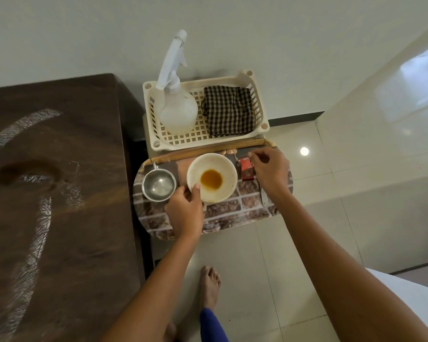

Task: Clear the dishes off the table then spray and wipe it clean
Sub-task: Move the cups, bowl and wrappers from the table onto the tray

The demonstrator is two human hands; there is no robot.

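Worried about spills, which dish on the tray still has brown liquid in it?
The white bowl, gripped by the left hand; the steel cup beside it shows none.

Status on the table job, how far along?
Done: no dishes on the visible table; they sit on the tray. In hand: left hand grips the bowl there; right hand at the red packet. Left: spray bottle, checked cloth in basket; table streaked.
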